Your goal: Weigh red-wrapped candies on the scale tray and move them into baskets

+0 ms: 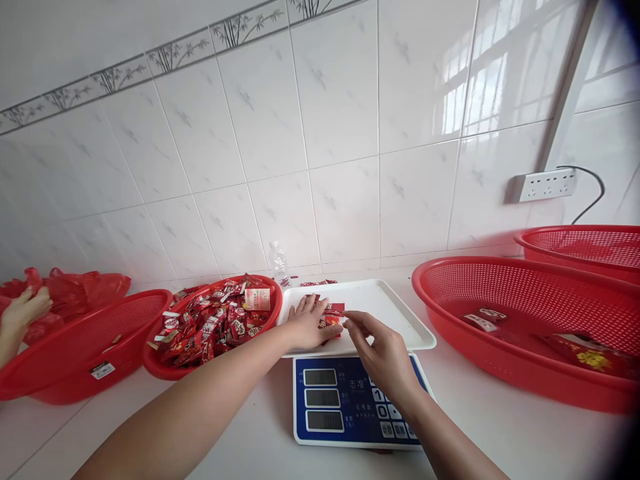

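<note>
My left hand [306,325] lies flat, fingers spread, over small red packets on the white tray [395,313] of a scale. It partly covers them. My right hand [383,343] is closed in a pinch at the right edge of a red packet [336,308], just beside my left fingertips; how much of the edge it grips is hard to see. Below the tray is the scale's blue panel [357,380], with three grey displays and a keypad partly hidden by my right forearm. To the left, a round red basket [278,300] is heaped with red-wrapped packets [215,323].
A large red basket [425,280] at right holds a few packets; another red basket [575,235] stands behind it. At left are a red basket [55,343], red plastic bags [83,290] and another person's hand [30,310]. A clear bottle [279,263] stands by the tiled wall.
</note>
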`<action>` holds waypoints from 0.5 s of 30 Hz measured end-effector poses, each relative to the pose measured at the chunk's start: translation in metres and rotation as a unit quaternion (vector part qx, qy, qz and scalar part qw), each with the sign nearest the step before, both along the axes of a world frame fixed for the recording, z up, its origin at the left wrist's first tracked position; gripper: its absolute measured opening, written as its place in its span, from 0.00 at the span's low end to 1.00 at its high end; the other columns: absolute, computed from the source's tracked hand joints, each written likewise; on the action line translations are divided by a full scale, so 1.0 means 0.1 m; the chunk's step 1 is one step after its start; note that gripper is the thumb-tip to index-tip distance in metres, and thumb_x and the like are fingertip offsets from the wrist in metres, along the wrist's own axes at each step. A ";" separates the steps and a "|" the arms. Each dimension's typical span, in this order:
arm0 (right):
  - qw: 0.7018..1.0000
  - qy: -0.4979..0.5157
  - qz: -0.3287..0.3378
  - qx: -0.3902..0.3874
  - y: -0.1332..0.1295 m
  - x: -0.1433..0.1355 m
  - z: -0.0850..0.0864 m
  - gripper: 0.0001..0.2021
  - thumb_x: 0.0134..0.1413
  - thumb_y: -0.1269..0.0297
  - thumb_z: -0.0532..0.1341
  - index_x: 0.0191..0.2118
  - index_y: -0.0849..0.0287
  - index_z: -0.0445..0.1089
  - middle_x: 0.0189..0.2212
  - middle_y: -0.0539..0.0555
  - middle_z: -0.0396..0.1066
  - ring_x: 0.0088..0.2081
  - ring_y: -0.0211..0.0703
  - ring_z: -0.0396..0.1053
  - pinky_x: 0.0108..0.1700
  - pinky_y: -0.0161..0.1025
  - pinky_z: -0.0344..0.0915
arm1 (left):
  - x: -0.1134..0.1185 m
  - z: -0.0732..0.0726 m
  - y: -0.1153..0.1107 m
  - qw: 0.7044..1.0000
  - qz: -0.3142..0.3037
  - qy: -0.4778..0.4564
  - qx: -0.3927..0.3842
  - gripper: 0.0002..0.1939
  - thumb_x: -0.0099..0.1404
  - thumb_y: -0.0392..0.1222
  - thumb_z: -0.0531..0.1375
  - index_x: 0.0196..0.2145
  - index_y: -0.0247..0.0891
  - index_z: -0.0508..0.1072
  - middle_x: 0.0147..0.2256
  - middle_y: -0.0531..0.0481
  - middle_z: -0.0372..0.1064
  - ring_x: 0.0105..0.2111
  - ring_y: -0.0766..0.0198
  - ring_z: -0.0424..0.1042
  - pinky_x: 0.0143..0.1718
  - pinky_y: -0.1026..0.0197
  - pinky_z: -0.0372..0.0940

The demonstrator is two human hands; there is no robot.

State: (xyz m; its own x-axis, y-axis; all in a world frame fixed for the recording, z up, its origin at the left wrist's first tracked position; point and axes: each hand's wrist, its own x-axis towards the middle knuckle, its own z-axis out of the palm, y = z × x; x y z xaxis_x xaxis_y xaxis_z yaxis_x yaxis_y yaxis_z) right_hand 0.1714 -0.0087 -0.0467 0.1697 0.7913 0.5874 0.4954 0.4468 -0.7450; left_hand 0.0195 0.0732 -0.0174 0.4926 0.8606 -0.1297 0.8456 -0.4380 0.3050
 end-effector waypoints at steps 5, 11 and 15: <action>1.000 0.022 -0.003 -0.007 0.00 0.01 0.01 0.15 0.57 0.54 0.54 0.38 0.56 0.73 0.30 0.54 0.77 0.29 0.43 0.72 0.30 0.38 0.68 | -0.19 0.19 0.14 0.994 0.049 -0.084 0.056 0.33 0.65 0.56 0.52 0.63 0.39 0.52 0.66 0.39 0.42 0.66 0.48 0.41 0.62 0.46 0.45; 1.000 0.025 0.005 -0.010 -0.01 0.01 0.02 0.15 0.58 0.54 0.54 0.39 0.57 0.72 0.31 0.54 0.77 0.29 0.43 0.71 0.32 0.38 0.68 | -0.91 0.30 0.30 0.972 0.201 -0.072 0.098 0.11 0.58 0.34 0.54 0.39 0.38 0.70 0.40 0.44 0.74 0.42 0.54 0.71 0.44 0.56 0.63; 1.000 0.014 0.014 -0.018 -0.02 0.00 0.01 0.15 0.58 0.54 0.53 0.39 0.57 0.72 0.31 0.54 0.77 0.29 0.43 0.71 0.32 0.38 0.68 | -1.27 0.20 0.19 0.987 0.161 -0.024 0.004 0.12 0.47 0.33 0.62 0.33 0.40 0.74 0.33 0.48 0.76 0.33 0.54 0.74 0.36 0.59 0.65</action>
State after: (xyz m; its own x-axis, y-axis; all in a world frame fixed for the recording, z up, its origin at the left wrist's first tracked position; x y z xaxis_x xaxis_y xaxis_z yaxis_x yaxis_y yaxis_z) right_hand 0.1710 -0.0106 -0.0461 0.1633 0.8168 0.5533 0.4610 0.4326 -0.7748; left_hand -0.1074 0.0918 0.0022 0.1993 0.9742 -0.1058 0.9262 -0.1520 0.3451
